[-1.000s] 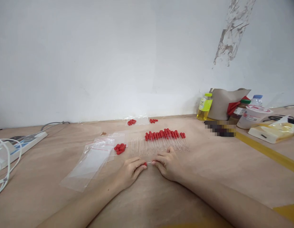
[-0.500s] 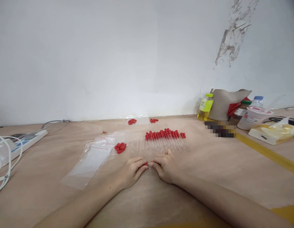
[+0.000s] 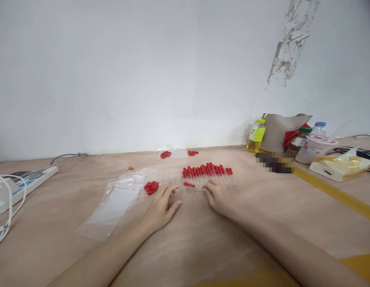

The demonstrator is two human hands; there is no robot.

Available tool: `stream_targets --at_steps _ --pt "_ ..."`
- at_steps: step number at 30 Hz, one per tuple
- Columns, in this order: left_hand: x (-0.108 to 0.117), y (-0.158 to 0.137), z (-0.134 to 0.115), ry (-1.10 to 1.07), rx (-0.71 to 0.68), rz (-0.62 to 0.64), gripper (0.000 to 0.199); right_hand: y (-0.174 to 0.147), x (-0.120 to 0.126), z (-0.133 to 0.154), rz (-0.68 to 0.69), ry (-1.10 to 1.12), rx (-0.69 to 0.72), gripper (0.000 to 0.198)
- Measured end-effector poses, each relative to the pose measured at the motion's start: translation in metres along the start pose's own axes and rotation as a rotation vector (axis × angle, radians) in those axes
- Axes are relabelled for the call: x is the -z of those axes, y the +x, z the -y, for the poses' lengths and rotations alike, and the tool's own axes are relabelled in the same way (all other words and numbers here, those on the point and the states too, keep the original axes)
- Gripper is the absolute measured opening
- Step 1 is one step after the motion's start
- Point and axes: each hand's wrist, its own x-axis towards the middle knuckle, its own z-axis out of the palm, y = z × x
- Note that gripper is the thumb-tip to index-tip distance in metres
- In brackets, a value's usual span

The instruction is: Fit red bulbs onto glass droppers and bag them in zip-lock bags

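Seeing the right hand point(image 3: 217, 196) pinching the clear stem of a dropper point(image 3: 189, 184), its red bulb pointing toward the tabletop's point(image 3: 187, 251) left edge. Left hand point(image 3: 162, 209) is hanging wide, thumb well apart from fingers, by the near ends of the bare tubes point(image 3: 168, 180). Finished droppers point(image 3: 198, 170) are lying in a row just beyond, bulbs facing the back edge. Loose bulbs point(image 3: 151, 187) are sitting left of the tubes, beside clear bags point(image 3: 117, 203). Power strip point(image 3: 37, 182) is lying toward the left edge.
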Motion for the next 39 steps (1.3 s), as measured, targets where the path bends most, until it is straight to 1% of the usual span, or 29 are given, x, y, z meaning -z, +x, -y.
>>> stream_targets --at_steps 2,3,4,6,8,11,13,16,19,24,26,31,33,35,39 --pt "0.000 0.000 0.001 0.002 0.020 0.048 0.018 0.013 0.003 -0.011 -0.030 0.079 -0.183 0.020" --pt "0.000 0.000 0.001 0.004 0.021 0.079 0.009 0.020 0.004 -0.016 -0.024 0.104 -0.267 0.019" --pt "0.000 0.000 0.000 0.009 0.020 0.106 0.006 0.028 0.004 -0.019 -0.005 0.115 -0.343 0.019" --pt "0.001 0.000 -0.001 0.027 0.017 0.138 0.016 0.042 0.002 -0.023 0.039 0.106 -0.468 0.020" --pt "0.003 -0.001 -0.001 0.047 0.013 0.143 0.024 0.053 -0.004 -0.022 0.062 0.079 -0.548 0.022" --pt "0.005 -0.002 0.000 0.073 0.015 0.136 0.030 0.063 -0.015 -0.016 0.065 0.045 -0.602 0.022" --pt "0.005 -0.002 0.001 0.085 0.024 0.122 0.029 0.065 -0.022 -0.014 0.075 0.003 -0.631 0.022" --pt "0.004 -0.003 0.003 0.101 0.030 0.078 0.024 0.064 -0.028 -0.013 0.083 -0.065 -0.638 0.022" --pt "0.002 -0.002 0.005 0.117 0.037 0.020 0.015 0.062 -0.029 -0.014 0.085 -0.089 -0.620 0.023" --pt "0.000 -0.001 0.009 0.167 0.050 -0.053 0.008 0.058 -0.030 -0.014 0.098 -0.094 -0.591 0.033" --pt "0.001 -0.001 0.010 0.182 0.048 -0.055 0.012 0.058 -0.032 -0.013 0.087 -0.099 -0.578 0.034" --pt "0.001 0.000 0.010 0.175 0.038 -0.032 0.031 0.056 -0.033 -0.008 0.042 -0.125 -0.552 0.028" --pt "0.001 0.000 0.010 0.163 0.037 -0.039 0.030 0.054 -0.034 -0.003 0.005 -0.136 -0.499 0.027" --pt "0.000 0.001 0.010 0.154 0.041 -0.043 0.024 0.053 -0.036 0.005 0.003 -0.130 -0.418 0.025" --pt "0.000 0.002 0.011 0.148 0.035 -0.020 0.013 0.057 -0.044 0.024 0.123 -0.139 -0.274 0.022"
